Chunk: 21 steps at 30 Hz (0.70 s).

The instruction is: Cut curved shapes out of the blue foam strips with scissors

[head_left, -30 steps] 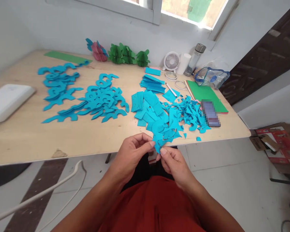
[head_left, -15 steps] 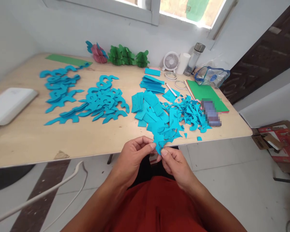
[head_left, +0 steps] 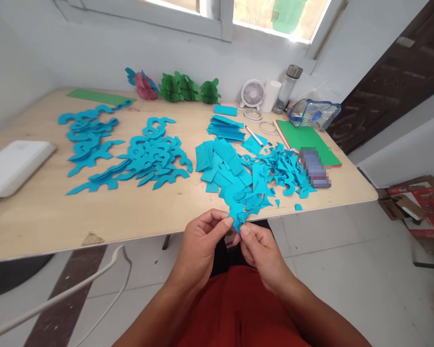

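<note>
At the table's front edge, a blue paper piece point(head_left: 236, 216) with curved edges is pinched between my two hands. My left hand point(head_left: 204, 238) grips its left side between thumb and fingers. Closed on its lower right end is my right hand point(head_left: 262, 246), thumb on top. Right behind lie flat blue paper pieces point(head_left: 226, 166) and a heap of small blue scraps point(head_left: 284, 164). Further left are overlapping wavy blue cut-outs point(head_left: 155, 154) and another group of wavy cut-outs point(head_left: 92, 132).
A white box-like device point(head_left: 18, 166) sits at the left. Along the wall stand green paper figures point(head_left: 177, 87), a pink paper figure point(head_left: 145, 86), a small fan point(head_left: 253, 93) and a bottle point(head_left: 288, 89). Green sheets point(head_left: 311, 140) and a phone point(head_left: 314, 168) lie at the right.
The camera view has shifted slightly. Both hands keep hold of the blue paper piece in nearly the same place, with little visible change.
</note>
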### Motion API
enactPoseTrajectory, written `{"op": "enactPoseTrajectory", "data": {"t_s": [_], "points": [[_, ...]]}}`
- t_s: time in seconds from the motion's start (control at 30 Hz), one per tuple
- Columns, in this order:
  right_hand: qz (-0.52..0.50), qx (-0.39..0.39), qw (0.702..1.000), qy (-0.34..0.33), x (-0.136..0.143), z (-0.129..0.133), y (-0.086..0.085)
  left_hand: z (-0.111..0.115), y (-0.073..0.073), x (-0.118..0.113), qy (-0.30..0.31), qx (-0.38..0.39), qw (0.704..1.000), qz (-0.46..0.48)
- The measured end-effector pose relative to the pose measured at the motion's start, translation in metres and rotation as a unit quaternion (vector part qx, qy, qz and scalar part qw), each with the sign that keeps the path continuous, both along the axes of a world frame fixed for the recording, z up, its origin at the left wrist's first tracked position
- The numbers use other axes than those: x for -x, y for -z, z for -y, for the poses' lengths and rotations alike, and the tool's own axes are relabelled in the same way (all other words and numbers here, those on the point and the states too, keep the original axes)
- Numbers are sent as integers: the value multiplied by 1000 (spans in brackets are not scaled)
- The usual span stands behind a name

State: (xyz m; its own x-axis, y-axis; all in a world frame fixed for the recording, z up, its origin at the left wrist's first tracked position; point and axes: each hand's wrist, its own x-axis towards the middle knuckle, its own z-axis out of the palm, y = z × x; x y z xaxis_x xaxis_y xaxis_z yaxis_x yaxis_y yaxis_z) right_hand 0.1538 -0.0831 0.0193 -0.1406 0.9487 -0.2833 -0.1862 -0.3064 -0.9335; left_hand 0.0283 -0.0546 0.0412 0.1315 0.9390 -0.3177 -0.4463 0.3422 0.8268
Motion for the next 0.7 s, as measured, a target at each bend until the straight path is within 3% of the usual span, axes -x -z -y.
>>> {"op": "enactPoseTrajectory", "data": {"t_s": [0.2, 0.7], "points": [[-8, 4, 1000, 13, 2, 1, -2, 7, 4, -8, -61, -10, 998, -20], [26, -28, 999, 4, -1, 1, -5, 11, 1, -10, -69, -26, 997, -30]]}}
